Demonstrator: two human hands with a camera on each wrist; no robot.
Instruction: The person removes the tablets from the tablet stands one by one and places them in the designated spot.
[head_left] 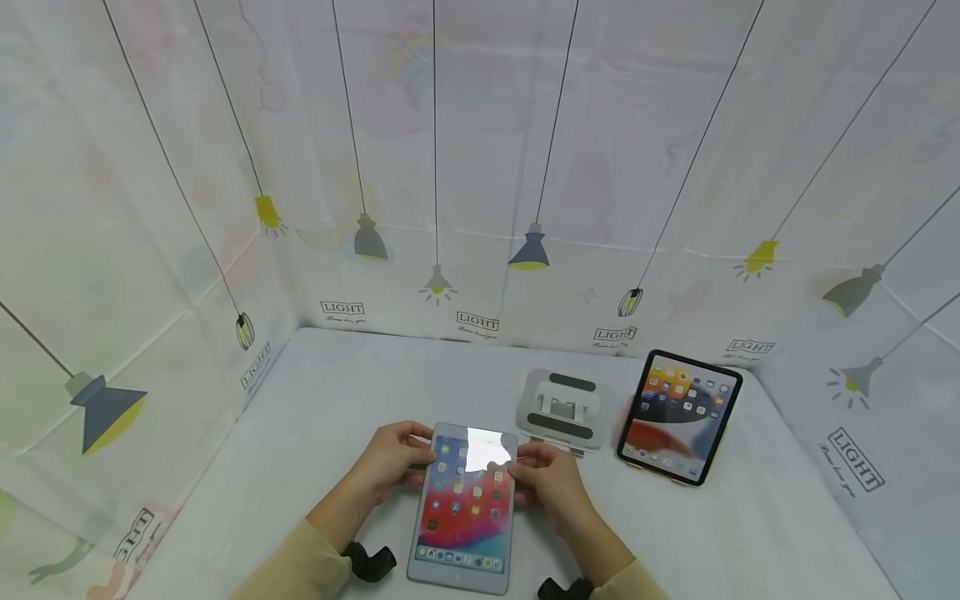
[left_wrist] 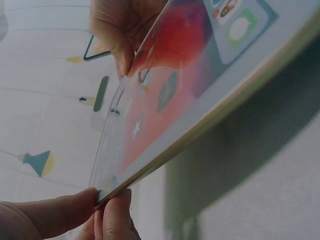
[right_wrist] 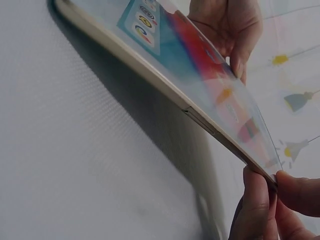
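Note:
A white-framed tablet (head_left: 465,508) with a lit home screen is held between both hands, its far end raised off the table in the wrist views. My left hand (head_left: 393,457) pinches its left edge near the far corner, thumb (left_wrist: 60,212) on the front and fingers behind. On the opposite edge, my right hand (head_left: 546,479) pinches in the same way, thumb (right_wrist: 297,192) over the glass. A bright reflection covers part of the screen near the far end.
A grey stand (head_left: 561,410) with dark pads lies behind the right hand. Farther right, a black-framed tablet (head_left: 679,417) leans upright with its screen lit. A white cloth covers the table (head_left: 315,375); a curtain (head_left: 480,150) printed with lamps hangs round it.

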